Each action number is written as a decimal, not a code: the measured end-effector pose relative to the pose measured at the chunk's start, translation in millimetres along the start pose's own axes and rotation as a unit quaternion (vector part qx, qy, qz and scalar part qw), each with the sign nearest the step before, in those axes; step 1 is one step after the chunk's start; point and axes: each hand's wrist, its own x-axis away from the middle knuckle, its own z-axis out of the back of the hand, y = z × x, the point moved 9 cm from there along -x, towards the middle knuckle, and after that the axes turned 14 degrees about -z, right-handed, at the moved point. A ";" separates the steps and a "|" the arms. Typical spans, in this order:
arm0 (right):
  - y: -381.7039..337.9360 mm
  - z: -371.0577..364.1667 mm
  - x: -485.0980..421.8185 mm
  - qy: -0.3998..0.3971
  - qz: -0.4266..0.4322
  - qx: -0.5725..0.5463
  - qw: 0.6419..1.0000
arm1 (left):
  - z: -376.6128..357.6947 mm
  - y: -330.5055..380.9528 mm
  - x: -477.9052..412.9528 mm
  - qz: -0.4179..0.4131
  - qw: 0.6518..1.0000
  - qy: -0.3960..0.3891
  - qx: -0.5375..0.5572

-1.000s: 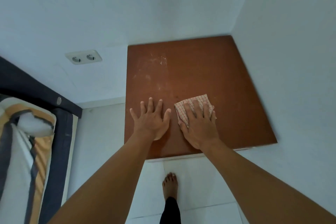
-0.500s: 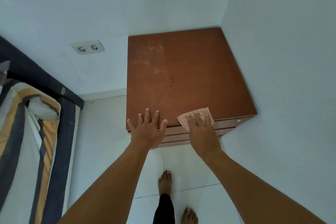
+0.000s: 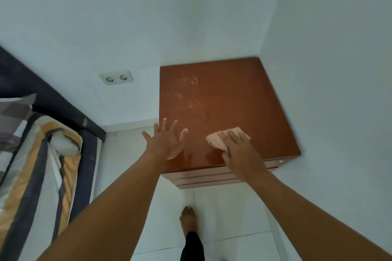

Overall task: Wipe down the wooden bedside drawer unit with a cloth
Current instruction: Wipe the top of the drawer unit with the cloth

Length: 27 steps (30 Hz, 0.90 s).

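Note:
The wooden bedside drawer unit [image 3: 229, 99] stands in the room's corner, its reddish-brown top showing pale dusty smears at the back left. A checked white-and-red cloth [image 3: 220, 136] lies flat on the top near the front edge. My right hand [image 3: 239, 152] presses down on the cloth, covering its near part. My left hand [image 3: 167, 140] is spread flat with fingers apart at the top's front left corner, holding nothing. Drawer fronts show below the front edge.
White walls close the unit in behind and on the right. A double wall socket [image 3: 116, 77] sits left of the unit. A bed with a striped cover [image 3: 38, 165] and dark frame fills the left. My bare foot [image 3: 188, 220] stands on the white tiled floor.
My right hand and the cloth slid from the front edge a little farther onto the top. My left hand shifted toward the front left corner. The view pulled back and tilted.

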 end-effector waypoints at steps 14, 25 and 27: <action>-121.3 -1.3 -338.5 -0.001 -0.077 -0.055 0.996 | 89.4 -87.9 -220.2 -0.049 0.999 0.013 -0.008; -118.2 -72.5 -408.0 -0.001 -0.114 0.006 0.993 | 70.6 -123.8 -313.6 -0.111 0.993 0.030 0.026; -117.1 -76.7 -407.2 0.012 -0.106 0.011 0.994 | 65.2 -123.8 -313.9 -0.116 0.991 0.047 0.037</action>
